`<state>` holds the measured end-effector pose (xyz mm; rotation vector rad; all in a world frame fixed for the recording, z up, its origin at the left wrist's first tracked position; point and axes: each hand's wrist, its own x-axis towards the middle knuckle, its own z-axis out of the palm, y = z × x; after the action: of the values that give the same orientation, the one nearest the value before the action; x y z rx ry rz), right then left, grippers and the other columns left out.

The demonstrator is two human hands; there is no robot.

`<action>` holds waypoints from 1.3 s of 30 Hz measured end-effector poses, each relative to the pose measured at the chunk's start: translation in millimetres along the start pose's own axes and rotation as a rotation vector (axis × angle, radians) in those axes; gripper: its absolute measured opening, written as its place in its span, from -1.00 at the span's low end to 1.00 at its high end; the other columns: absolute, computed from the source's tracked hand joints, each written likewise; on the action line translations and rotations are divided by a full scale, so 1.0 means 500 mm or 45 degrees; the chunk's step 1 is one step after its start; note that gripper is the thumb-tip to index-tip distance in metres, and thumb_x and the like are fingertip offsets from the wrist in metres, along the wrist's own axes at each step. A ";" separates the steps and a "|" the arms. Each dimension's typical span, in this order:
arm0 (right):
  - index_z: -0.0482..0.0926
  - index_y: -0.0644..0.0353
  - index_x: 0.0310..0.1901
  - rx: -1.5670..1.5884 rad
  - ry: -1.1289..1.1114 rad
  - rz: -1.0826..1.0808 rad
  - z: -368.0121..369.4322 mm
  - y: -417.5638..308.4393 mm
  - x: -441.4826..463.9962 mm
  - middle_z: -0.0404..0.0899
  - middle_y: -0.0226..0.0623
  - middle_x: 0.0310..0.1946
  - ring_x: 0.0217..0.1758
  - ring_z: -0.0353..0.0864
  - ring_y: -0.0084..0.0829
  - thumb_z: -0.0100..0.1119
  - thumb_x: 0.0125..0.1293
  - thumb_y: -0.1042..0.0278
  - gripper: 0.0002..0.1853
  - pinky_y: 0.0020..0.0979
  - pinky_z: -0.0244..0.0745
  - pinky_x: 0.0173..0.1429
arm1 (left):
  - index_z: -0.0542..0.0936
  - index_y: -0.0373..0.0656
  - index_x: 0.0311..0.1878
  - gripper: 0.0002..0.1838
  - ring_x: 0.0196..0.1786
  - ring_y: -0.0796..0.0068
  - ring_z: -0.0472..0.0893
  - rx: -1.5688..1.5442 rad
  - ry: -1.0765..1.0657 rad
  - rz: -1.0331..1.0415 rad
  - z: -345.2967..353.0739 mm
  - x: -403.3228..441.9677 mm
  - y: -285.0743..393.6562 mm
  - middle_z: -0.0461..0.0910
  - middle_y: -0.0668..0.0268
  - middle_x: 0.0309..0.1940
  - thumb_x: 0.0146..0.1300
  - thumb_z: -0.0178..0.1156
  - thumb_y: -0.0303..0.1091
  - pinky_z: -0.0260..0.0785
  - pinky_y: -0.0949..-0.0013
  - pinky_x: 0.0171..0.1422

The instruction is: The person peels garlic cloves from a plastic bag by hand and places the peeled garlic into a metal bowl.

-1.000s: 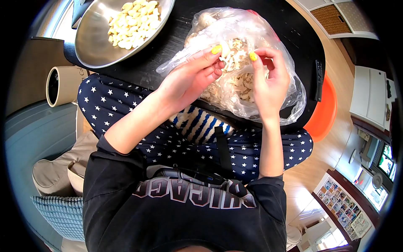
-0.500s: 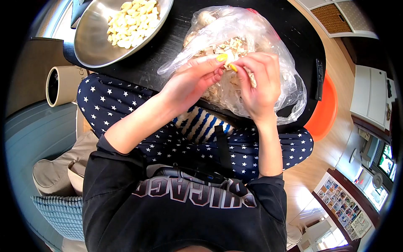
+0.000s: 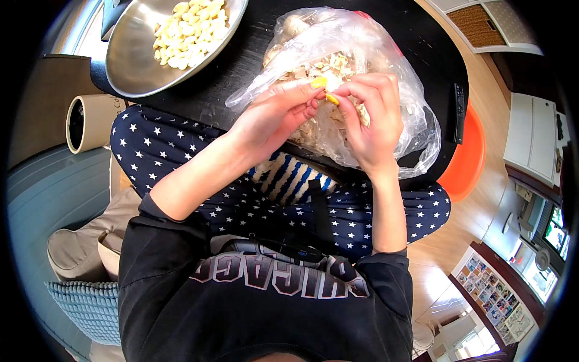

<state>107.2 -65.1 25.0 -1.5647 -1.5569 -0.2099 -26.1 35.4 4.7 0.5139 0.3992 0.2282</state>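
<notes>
Now my left hand [image 3: 268,117] and right hand [image 3: 377,127] are meeting, no longer apart, fingertips clamping a pale piece [image 3: 330,84], probably garlic, over the plastic bag [image 3: 359,37].

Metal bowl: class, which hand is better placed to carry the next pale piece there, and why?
Probably the left hand: it is nearer the metal bowl, while the right hand is farther away, over the plastic bag.
</notes>
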 end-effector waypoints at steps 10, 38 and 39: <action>0.59 0.24 -0.30 0.162 0.193 0.440 -0.007 0.030 -0.009 0.53 -0.29 -0.34 -0.32 0.51 -0.44 0.24 0.09 0.60 -0.88 -0.48 0.40 -0.24 | 0.50 -0.29 -0.05 -0.79 -0.22 0.68 0.47 0.030 0.036 -0.037 -0.004 0.001 0.001 0.52 0.37 -0.26 0.36 0.02 -0.37 0.35 0.63 -0.04; 0.50 0.25 -0.35 0.256 -0.070 0.255 -0.005 0.002 -0.003 0.50 -0.28 -0.39 -0.34 0.47 -0.36 0.28 0.00 0.63 -0.82 -0.45 0.40 -0.31 | 0.54 -0.29 -0.11 -0.81 -0.25 0.69 0.42 -0.017 0.060 -0.064 0.003 -0.004 0.000 0.53 0.37 -0.26 0.33 0.06 -0.38 0.29 0.59 -0.05; 0.50 0.25 -0.35 0.256 -0.071 0.255 -0.005 0.003 -0.003 0.50 -0.28 -0.39 -0.34 0.47 -0.36 0.28 0.00 0.63 -0.82 -0.45 0.40 -0.31 | 0.54 -0.29 -0.12 -0.81 -0.26 0.69 0.42 -0.013 0.056 -0.059 0.002 -0.004 0.000 0.53 0.37 -0.26 0.33 0.07 -0.37 0.29 0.59 -0.05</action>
<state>109.4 -67.6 24.7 -1.5636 -1.4052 0.1000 -27.5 34.4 6.4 0.4900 0.4521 0.1970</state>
